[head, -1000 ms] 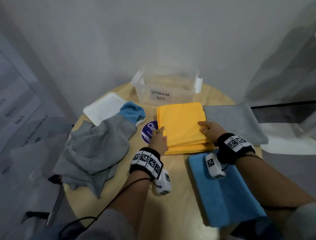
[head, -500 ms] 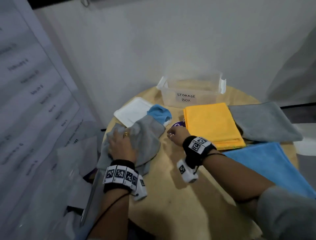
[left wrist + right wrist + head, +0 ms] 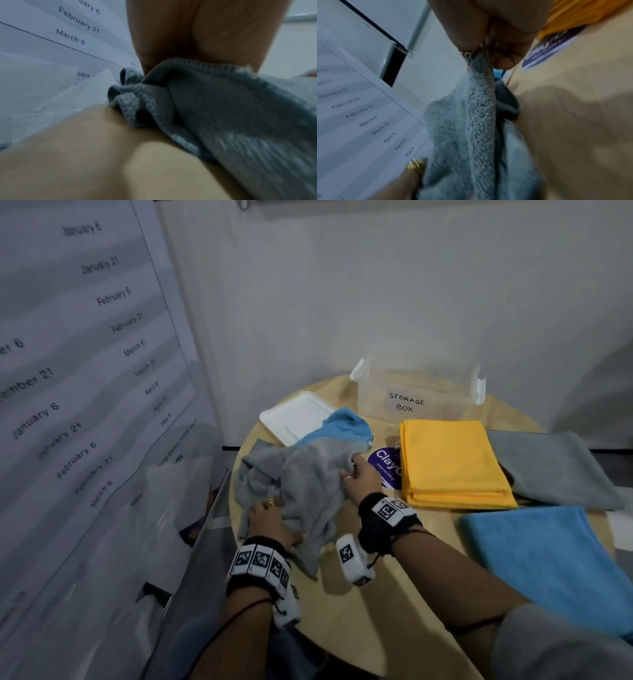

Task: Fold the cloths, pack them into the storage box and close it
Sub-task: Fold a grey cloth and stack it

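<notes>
Now both hands on grey cloth (image 3: 308,481)

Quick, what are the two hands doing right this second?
Left hand: holding the crumpled grey cloth, gripping its near edge.
Right hand: holding the same grey cloth, pinching its right edge.

Nubby grey cloth (image 3: 308,481), wooden table (image 3: 394,594)

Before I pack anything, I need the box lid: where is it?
In the head view the white lid lies on the table's far left, left of the storage box, its near corner under a crumpled blue cloth.
</notes>
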`<state>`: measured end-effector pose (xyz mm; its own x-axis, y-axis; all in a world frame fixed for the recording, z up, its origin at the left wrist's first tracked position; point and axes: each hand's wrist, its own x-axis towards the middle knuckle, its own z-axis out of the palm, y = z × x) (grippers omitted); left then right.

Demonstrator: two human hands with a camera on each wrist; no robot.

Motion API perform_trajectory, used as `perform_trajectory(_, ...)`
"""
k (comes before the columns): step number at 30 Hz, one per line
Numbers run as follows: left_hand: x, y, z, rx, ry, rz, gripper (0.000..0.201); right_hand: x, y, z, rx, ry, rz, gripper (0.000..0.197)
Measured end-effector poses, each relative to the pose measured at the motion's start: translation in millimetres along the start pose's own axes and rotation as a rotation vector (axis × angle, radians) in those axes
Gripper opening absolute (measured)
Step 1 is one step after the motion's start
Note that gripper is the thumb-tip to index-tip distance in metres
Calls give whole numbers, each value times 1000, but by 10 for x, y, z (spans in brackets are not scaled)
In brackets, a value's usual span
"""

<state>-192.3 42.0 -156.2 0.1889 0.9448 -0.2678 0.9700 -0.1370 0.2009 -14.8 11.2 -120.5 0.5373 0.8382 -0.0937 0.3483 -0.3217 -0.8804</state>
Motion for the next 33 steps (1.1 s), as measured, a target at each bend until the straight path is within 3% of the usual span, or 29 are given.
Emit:
perform_trajectory(3,-150,39,-36,116,-48,61,79,-74,-314,-277,257,-115,-143,33)
perform_trajectory(5,-294,93,-137,118,-39,77,73,-164,-583,-483,481,-193,-146,34)
perform_trajectory(8,-517,218,-479,-191,20,216,84,-345,-874,-783,627,-345,-224,33)
perform_trajectory(10,-656,327,-797,-441,199,351,85,-506,-982,-953,421,-358,-369,28)
perform_trajectory(12,-770,458,-1073,-652,459,534,81,-629,-998,-1096,-99,-276,-588,39)
perform_trajectory(13,-810,532,-1169,-704,504,653,81,-696,-993,-1154,-364,-248,-661,46)
perform_trajectory(14,-839,604,-1216,-725,464,766,83,-764,-975,-1203,-517,-252,-703,49)
perform_trajectory(15,-866,678,-1229,-747,334,842,87,-821,-944,-1242,-545,-274,-735,48)
perform_trajectory(17,-919,802,-1201,-830,2,847,94,-930,-884,-1337,-406,-321,-770,35)
perform_trajectory(18,-943,845,-1174,-852,-92,814,86,-965,-853,-1399,-326,-331,-764,27)
perform_trajectory(21,-1101,964,-1104,-790,-158,692,46,-1055,-746,-1641,-200,-310,-703,12)
perform_trajectory(24,-1287,1070,-1020,-837,-222,689,23,-1090,-607,-1877,-91,-241,-667,20)
perform_trajectory(27,-1361,1087,-999,-921,-155,723,29,-1013,-447,-2120,59,7,-556,16)
perform_trajectory(30,-1320,1010,-1007,-825,-173,641,71,-912,-295,-2341,345,136,-369,19)
perform_trajectory(31,-1318,995,-1010,-749,-251,627,72,-891,-261,-2384,398,147,-324,25)
perform_trajectory(33,-1324,936,-1009,-559,-402,614,51,-823,-214,-2453,442,205,-254,30)
